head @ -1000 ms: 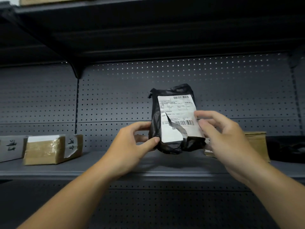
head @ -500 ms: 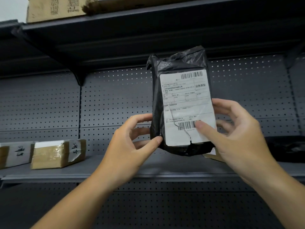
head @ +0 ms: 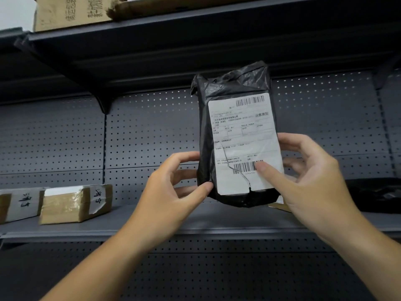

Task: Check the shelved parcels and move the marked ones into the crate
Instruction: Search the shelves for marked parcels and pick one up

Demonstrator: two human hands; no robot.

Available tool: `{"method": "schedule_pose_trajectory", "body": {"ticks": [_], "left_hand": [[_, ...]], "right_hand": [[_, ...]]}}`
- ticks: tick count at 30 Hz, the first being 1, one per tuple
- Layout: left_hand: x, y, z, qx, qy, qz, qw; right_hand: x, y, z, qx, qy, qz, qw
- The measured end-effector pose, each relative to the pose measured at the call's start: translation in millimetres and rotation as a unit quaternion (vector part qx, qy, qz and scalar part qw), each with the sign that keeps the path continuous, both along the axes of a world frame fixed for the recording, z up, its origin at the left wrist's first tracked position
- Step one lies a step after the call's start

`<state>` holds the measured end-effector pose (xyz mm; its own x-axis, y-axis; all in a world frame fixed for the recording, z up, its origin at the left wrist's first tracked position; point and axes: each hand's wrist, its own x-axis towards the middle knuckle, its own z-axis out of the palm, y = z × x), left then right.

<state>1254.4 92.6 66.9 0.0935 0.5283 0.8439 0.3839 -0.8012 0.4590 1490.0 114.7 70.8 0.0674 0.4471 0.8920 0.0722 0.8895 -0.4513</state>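
- Holding the black parcel (head: 234,83) upright in front of us, we keep it lifted clear of the grey shelf (head: 217,220), with the perforated back panel (head: 152,131) behind it.
- Our left hand (head: 171,192) pinches the parcel's lower left edge. The thumb lies on the front, and the fingers curl behind, where the bag hides their tips.
- Our right hand (head: 312,181) clamps the right edge. Its thumb presses on the white label (head: 243,144) and covers the end of the lower barcode, while the fingers wrap round the back, mostly out of sight.
- A tear runs down the label from its left middle to the bottom edge. Most of the print is too blurred to read, so we cannot tell whether the parcel is marked.
- A pale brown corner (head: 280,206) pokes out beside our right hand on the shelf; the hand hides the rest.
- At the far right a dark crumpled shape (head: 377,194) lies on the shelf, cut off by the frame; we cannot tell what it is.
- At the left a brown taped box (head: 71,205) bears a white strip with handwritten characters. Just beside it a second box (head: 19,205) is cut off by the left edge.
- On the upper shelf (head: 195,29) we see only the lower part of a cardboard carton (head: 71,11).
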Motion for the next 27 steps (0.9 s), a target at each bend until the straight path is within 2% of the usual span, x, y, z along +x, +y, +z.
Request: {"method": "schedule_pose_trajectory", "body": {"ticks": [3,7,11,17,20,22,27], "left_hand": [[-11,8,2,-0.031,0.047,0.059,0.997],[-27,29,5,-0.119,0.133,0.126,0.976],[-37,49,-4,-0.177,0.162,0.124,0.963],[-44,58,0,-0.187,0.184,0.148,0.954],[-47,55,2,-0.184,0.194,0.165,0.950],[-48,52,2,-0.152,0.179,0.185,0.954],[-19,31,5,-0.037,0.126,0.166,0.977]], "right_hand": [[-7,11,2,-0.069,-0.055,-0.059,0.994],[-22,34,2,-0.205,-0.134,-0.082,0.966],[-36,49,-8,-0.252,-0.191,-0.131,0.939],[-42,44,-5,-0.296,-0.267,-0.182,0.899],[-27,29,0,-0.282,-0.269,-0.196,0.900],[-7,14,4,-0.224,-0.247,-0.220,0.917],[61,-12,19,-0.096,-0.125,-0.275,0.948]]}}
